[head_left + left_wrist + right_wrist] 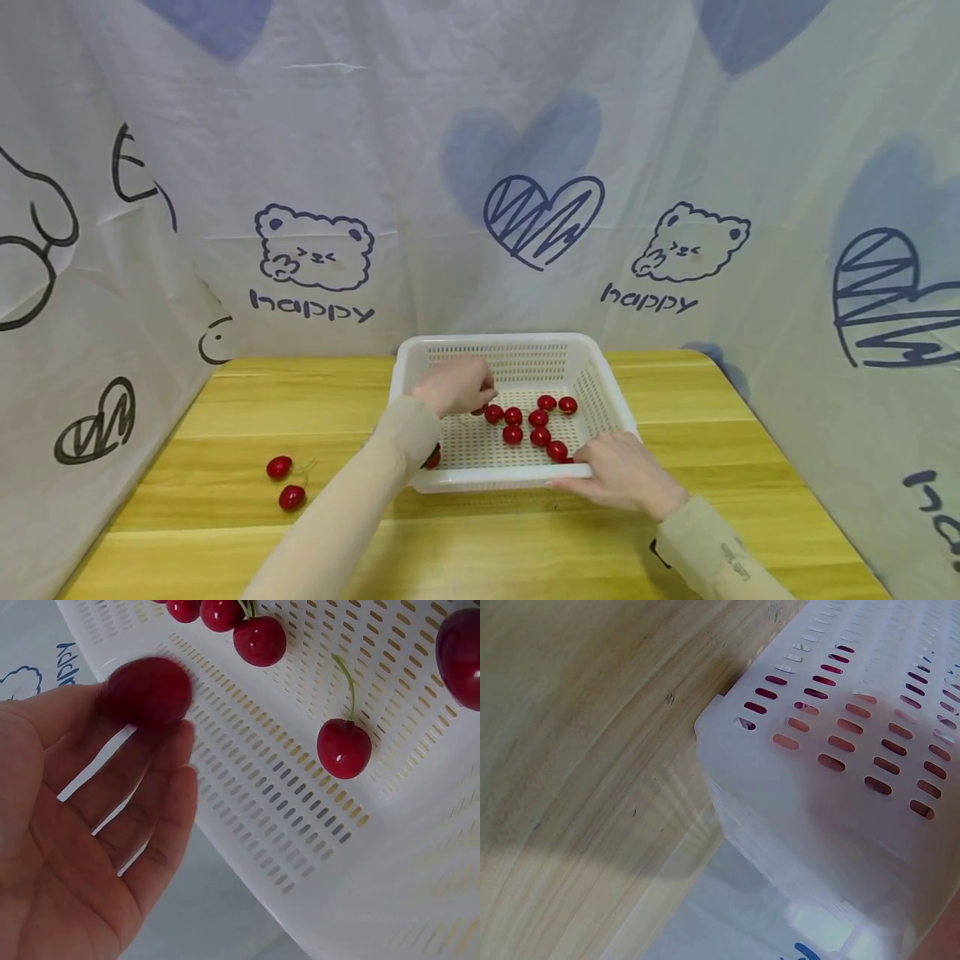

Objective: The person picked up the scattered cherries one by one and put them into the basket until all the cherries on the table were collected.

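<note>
A white perforated plastic basket (502,477) stands on the wooden table with several red cherries (513,435) on its floor. Inside it, toward the left, is my left hand (456,385). In the left wrist view that hand holds a dark red cherry (150,691), slightly blurred, between thumb and fingertips. A single stemmed cherry (344,748) lies on the basket floor nearby. My right hand (622,473) grips the basket's front right corner, thumb outside and fingers over the rim. In the right wrist view, fingers show only through the slots of the basket wall (780,787).
Two cherries joined by stems, one of them the nearer cherry (292,497), lie on the wooden table (225,433) left of the basket. A white curtain (420,167) printed with hearts and bears hangs behind the table and along its sides.
</note>
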A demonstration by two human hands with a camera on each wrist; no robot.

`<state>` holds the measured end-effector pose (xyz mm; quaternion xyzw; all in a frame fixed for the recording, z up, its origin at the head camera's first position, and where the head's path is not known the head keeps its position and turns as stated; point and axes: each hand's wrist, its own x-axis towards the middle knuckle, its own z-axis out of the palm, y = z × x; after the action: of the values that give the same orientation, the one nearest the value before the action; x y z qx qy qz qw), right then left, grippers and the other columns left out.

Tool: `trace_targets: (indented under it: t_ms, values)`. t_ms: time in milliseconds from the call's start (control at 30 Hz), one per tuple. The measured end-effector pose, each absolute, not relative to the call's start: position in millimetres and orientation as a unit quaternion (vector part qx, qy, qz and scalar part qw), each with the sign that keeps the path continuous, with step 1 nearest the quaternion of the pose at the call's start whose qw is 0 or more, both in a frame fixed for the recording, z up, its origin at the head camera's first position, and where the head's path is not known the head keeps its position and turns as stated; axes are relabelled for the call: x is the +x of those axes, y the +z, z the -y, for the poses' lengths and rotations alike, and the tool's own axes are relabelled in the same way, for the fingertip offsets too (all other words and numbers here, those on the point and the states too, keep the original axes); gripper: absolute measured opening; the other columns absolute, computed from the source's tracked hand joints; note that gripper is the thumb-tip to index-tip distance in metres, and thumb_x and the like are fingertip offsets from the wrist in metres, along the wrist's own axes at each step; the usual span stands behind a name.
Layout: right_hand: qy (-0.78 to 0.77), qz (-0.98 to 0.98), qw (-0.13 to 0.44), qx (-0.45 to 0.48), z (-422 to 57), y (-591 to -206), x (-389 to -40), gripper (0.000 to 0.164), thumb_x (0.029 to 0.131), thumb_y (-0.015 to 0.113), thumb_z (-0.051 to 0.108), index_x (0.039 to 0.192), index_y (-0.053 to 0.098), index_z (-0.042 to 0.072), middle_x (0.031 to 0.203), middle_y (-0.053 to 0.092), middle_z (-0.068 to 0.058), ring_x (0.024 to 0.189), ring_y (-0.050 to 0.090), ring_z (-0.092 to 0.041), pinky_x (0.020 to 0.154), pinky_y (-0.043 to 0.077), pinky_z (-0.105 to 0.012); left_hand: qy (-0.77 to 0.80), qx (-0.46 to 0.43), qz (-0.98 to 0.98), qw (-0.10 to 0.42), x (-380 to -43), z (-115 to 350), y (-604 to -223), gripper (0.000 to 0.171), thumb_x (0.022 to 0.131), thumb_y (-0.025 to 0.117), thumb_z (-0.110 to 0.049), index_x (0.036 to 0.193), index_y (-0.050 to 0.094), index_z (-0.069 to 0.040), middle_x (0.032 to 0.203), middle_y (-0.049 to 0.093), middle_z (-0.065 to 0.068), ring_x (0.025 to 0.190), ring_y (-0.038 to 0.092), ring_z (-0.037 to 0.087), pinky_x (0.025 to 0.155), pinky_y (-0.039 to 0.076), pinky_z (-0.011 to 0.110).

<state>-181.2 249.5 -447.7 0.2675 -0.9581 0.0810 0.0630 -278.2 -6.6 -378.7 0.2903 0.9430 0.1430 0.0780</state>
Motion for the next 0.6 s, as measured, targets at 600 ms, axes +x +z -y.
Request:
trace_targets:
  t_ms: [600]
  values:
    - [0.084,0.957,0.074,0.266,-249,-447,-179,0.049,0.079,0.049,0.074,0.058,0.055,0.030,0.049,0.042,0.019,0.043,0.038,-0.002,0.046,0.034,-0.023,0.120,0.261,-0.952,0.108,-270,15,-369,0.019,0.092,0.061,-0.030,0.095,0.071,-0.015,0.081,0.064,-0.005,0.070,0.057,0.011,0.066,0.049,0.027]
